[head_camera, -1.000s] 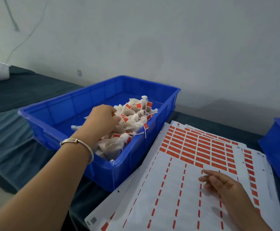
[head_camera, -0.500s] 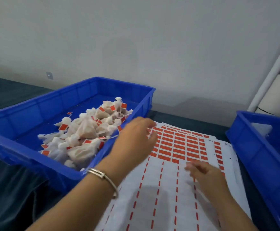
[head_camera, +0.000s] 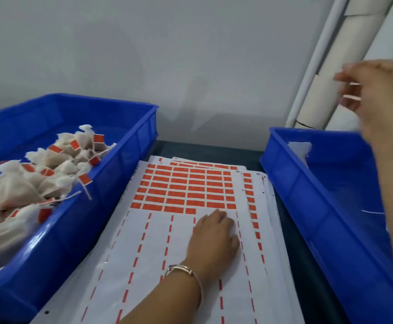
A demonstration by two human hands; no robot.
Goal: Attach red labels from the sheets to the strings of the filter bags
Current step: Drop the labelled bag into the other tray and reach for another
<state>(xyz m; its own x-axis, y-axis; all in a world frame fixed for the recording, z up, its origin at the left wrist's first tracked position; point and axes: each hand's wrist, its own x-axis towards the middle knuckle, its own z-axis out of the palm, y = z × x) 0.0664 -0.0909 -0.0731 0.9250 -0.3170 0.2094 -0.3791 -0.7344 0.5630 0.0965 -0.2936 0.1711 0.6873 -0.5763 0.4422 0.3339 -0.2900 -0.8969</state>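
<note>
White sheets [head_camera: 144, 253] underlie left hand [head_camera: 214, 232] — pressing flat; right hand [head_camera: 382, 99] blurred, grip unclear.

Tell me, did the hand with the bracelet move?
Yes. The left hand left the bin of bags and now rests on the label sheet.

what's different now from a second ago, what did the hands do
The left hand left the bagged bin and now rests on the label sheet. The right hand lifted off the sheet, up over the right bin; it is too blurred to tell what it holds. The sheets and filter bags stayed put.
</note>
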